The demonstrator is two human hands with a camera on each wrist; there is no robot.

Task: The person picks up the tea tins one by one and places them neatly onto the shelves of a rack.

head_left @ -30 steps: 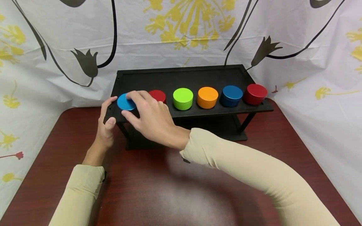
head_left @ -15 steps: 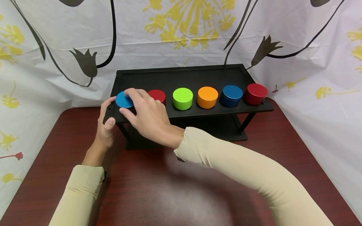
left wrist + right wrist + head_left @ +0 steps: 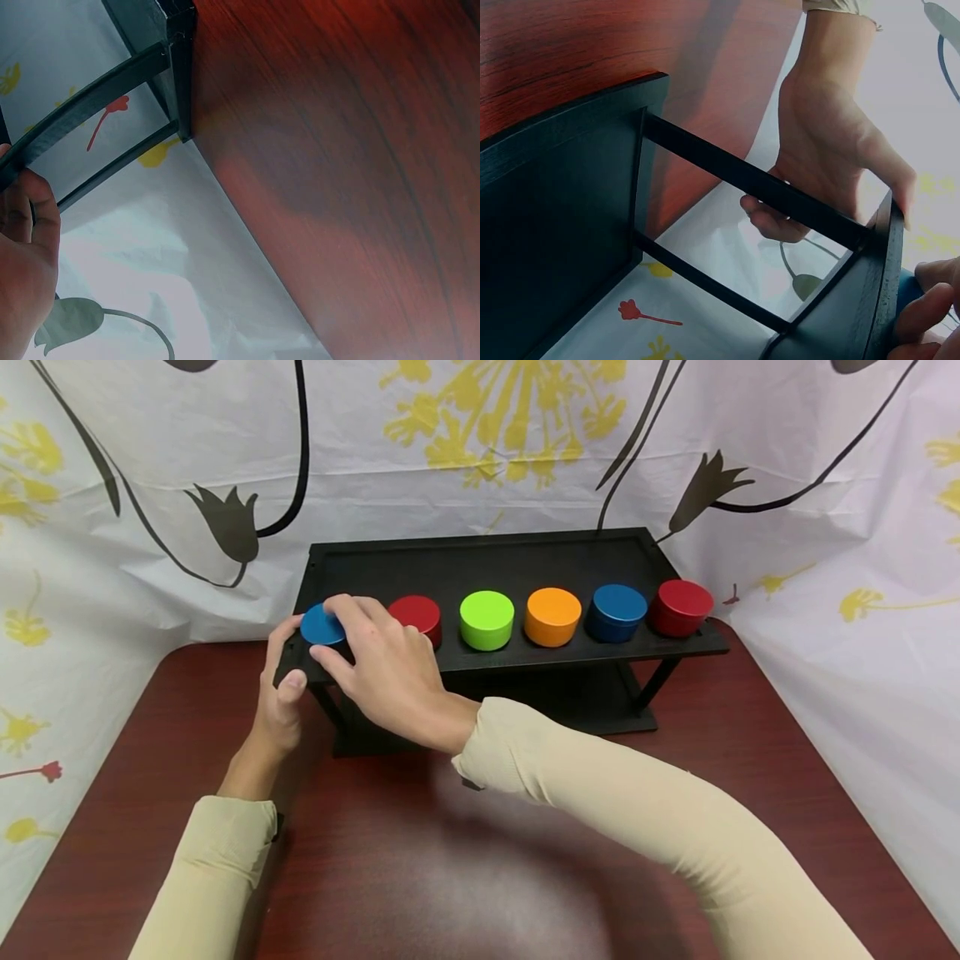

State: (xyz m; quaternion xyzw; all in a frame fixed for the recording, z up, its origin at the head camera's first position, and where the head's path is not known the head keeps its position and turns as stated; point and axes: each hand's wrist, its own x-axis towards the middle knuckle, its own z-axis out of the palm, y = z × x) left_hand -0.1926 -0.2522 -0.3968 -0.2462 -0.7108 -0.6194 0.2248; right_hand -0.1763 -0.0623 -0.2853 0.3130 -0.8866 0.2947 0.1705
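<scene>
A black two-tier shelf (image 3: 480, 560) stands on the table, and my left hand (image 3: 279, 702) grips the left end of its upper board. In the right wrist view that left hand (image 3: 825, 157) has its thumb at the board's edge and its other fingers beneath. My right hand (image 3: 393, 672) holds a light blue round tin (image 3: 321, 625) at the board's left end, thumb in front and fingers over the far side, partly covering it. Just right of this hand is a red tin (image 3: 417, 617). The right wrist view catches only a sliver of the blue tin (image 3: 908, 289) behind the fingers.
Along the upper board's front stand a green tin (image 3: 487, 622), an orange tin (image 3: 552, 617), a dark blue tin (image 3: 617, 613) and another red tin (image 3: 681, 608). The reddish wooden table (image 3: 450, 877) meets a patterned white curtain (image 3: 465, 485) behind.
My right hand has slid slightly left with the light blue tin, towards the board's left end, uncovering more of the nearby red tin. The left hand stays put.
</scene>
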